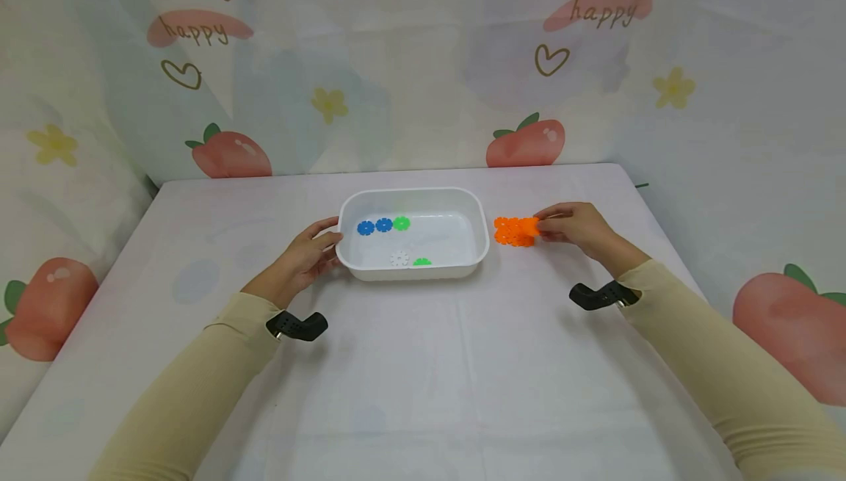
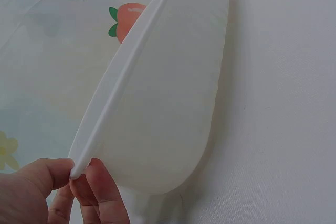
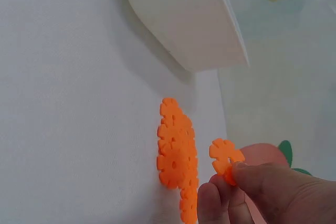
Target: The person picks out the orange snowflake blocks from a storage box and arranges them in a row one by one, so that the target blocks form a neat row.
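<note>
At the left end of a white plastic tub, my left hand pinches the rim between thumb and fingers; the left wrist view shows this grip on the tub closely. Inside lie two blue snowflake discs, a green disc, a white disc and another green disc, partly hidden by the near wall. To the right of the tub, my right hand pinches one orange snowflake disc between thumb and fingers. It hovers just above a pile of several orange discs on the table.
The tub stands toward the back of a table with a white cloth. A printed fabric backdrop with peaches, hearts and flowers rises behind and at both sides. A black strap mount sits on each wrist.
</note>
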Demonstrator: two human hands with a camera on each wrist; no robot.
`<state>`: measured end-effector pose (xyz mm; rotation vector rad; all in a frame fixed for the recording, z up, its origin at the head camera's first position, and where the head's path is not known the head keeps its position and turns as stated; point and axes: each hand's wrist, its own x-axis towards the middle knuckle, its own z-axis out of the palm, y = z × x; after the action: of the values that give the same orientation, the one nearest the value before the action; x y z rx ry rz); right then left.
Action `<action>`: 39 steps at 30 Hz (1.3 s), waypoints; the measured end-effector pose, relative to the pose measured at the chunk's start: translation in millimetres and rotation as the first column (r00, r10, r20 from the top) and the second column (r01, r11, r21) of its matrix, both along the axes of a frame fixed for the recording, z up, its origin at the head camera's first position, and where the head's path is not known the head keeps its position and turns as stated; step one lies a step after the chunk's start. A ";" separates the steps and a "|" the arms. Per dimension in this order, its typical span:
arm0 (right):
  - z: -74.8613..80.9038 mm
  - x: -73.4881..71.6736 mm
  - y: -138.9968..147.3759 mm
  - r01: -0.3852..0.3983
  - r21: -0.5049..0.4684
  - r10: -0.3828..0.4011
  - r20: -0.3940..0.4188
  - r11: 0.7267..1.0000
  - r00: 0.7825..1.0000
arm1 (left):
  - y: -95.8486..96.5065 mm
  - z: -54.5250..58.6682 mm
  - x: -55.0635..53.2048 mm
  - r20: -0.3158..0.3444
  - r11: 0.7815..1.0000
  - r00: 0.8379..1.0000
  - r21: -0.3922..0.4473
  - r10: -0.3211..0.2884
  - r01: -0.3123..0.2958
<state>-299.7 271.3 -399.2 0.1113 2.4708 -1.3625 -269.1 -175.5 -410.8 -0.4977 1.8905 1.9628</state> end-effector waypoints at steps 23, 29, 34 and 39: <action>-20.7 0.1 17.3 0.042 0.021 -0.043 0.031 0.999 0.999 | -0.8 -1.3 0.3 0.008 1.000 1.000 -0.008 0.002 -0.002; -22.8 -0.6 14.0 0.059 0.057 -0.060 0.010 0.997 0.998 | -0.1 -1.8 0.8 0.007 1.000 1.000 -0.011 0.009 -0.009; -23.6 -0.9 13.0 0.072 0.099 -0.073 0.001 0.992 0.997 | 0.5 -1.7 1.5 0.005 1.000 1.000 -0.005 0.015 -0.015; -23.7 -1.8 12.7 0.083 0.123 -0.081 -0.018 0.989 0.997 | 0.7 -1.4 1.1 0.002 1.000 1.000 -0.002 0.014 -0.014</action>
<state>-301.5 284.0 -422.9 0.2352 2.5868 -1.2446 -268.0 -174.9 -412.2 -0.5146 1.8928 1.9680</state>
